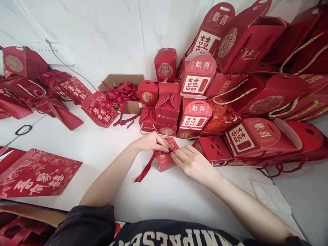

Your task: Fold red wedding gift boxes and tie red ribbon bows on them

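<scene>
Two sets of fingers meet on top of one small red box (166, 161). The fingers (164, 146) of the left hand (152, 140) are pressed together in a pinch at the top edge of the box, where a dark red ribbon (145, 170) crosses it. The fingers (176, 155) of the right hand (191, 163) are also closed on the same top edge, from the other side. The fingertips cover the exact spot, so I cannot tell if they hold the ribbon, the flap, or both. The box lies tilted on the white counter (102, 147), in the middle and close to the person. One ribbon tail runs out from it to the lower left and lies flat on the counter.

Just behind the hands stands a stack of small red gift boxes (167, 109). To the right of it is a big heap of larger red boxes with gold rope handles (256, 99); many are half covered by the others, and the frame cuts them off. Behind and to the left, an open cardboard box (120, 81) holds more red ribbons. Flat red paper bags (38, 174) lie at the lower left, partly out of view. A small black ring (23, 130) lies at the left, too small to identify. A white sheet (271, 196) lies at the right edge of the counter. At the bottom, the lettering on the dark shirt (179, 235) is cut off and not readable.
</scene>
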{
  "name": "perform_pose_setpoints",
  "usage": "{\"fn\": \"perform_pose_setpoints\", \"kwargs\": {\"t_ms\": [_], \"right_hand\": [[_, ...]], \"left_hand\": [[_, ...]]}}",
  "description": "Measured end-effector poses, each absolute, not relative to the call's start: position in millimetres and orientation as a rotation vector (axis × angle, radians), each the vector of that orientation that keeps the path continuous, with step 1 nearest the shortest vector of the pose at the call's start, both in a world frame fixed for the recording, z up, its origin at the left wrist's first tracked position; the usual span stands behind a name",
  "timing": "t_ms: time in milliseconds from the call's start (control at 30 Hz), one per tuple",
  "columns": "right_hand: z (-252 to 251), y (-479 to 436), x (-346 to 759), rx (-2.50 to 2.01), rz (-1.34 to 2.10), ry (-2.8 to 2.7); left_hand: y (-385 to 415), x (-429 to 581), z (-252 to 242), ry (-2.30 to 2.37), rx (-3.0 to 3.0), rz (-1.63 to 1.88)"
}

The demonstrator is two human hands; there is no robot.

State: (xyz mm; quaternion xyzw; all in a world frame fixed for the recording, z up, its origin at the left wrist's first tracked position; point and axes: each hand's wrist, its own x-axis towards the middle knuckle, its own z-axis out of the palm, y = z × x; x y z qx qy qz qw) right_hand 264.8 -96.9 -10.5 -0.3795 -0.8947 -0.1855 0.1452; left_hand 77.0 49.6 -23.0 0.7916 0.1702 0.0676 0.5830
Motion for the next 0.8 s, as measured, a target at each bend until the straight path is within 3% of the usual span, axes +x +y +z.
{"fn": "perform_pose_setpoints", "kwargs": {"t_ms": [100,233,333,567,800], "right_hand": [[-9.3,-96.2,265.2,-1.127,-0.381,-2.567],[-7.9,-88.4,270.8,-1.247,0.265,-2.228],[-12.9,-77.5,273.1,-1.252,0.507,-1.997],[-25.8,-56.4,275.4,-1.216,0.488,-2.042],[-23.0,-59.7,290.7,-1.187,0.664,-1.903]], "left_hand": [[47.1,77.2,-20.5,0.39,1.924,0.206],[37.9,76.6,-8.2,0.366,2.194,0.314],[26.3,75.2,4.1,0.406,2.434,0.399],[14.9,75.6,-2.5,0.341,3.035,0.79],[24.2,82.0,-25.1,0.147,2.906,1.174]]}}
